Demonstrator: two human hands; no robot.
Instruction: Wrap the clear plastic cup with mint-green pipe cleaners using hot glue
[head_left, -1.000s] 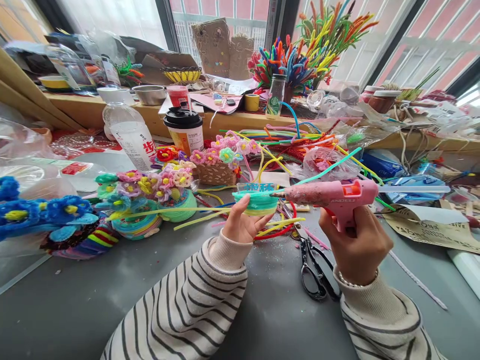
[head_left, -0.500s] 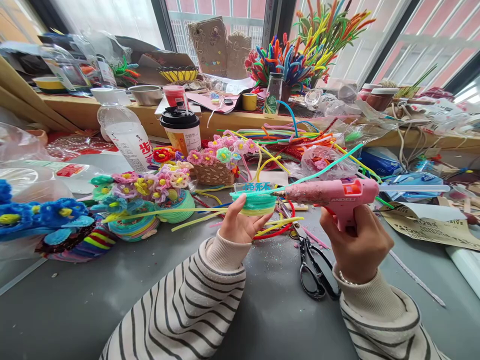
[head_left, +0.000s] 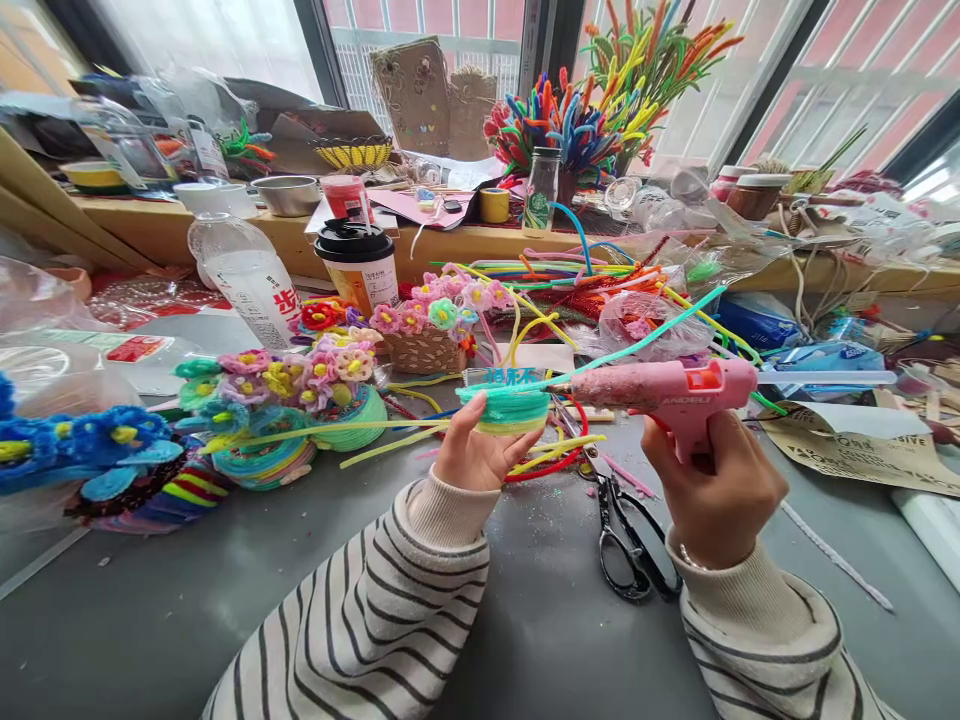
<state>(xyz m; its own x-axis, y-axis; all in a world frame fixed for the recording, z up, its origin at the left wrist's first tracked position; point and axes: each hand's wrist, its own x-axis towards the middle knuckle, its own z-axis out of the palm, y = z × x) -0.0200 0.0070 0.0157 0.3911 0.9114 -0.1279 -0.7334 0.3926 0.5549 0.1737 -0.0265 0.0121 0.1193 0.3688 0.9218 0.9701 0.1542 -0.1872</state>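
Observation:
My left hand (head_left: pixel 480 445) is closed around a small clear plastic cup (head_left: pixel 513 408) wrapped in turquoise pipe cleaner, with yellow showing at its bottom. Blue lettering shows on its bare upper rim. A loose turquoise pipe cleaner (head_left: pixel 651 342) runs from the cup up to the right. My right hand (head_left: pixel 716 490) grips a pink hot glue gun (head_left: pixel 675 390) by its handle, a clear glue stick (head_left: pixel 825 377) poking out the back. The gun's nozzle is at the cup's right side; whether it touches is hard to tell. Black-handled scissors (head_left: pixel 626 535) lie on the table between my forearms.
Pots with pipe-cleaner flowers (head_left: pixel 292 385) stand at the left, beside a plastic bottle (head_left: pixel 244 275) and a lidded paper cup (head_left: pixel 358 262). Loose pipe cleaners (head_left: pixel 615 285) are heaped behind my hands. A brown paper bag (head_left: pixel 862 445) lies at the right.
Both hands stay nearly in place, with the glue gun still by the cup. The view has shifted very slightly.

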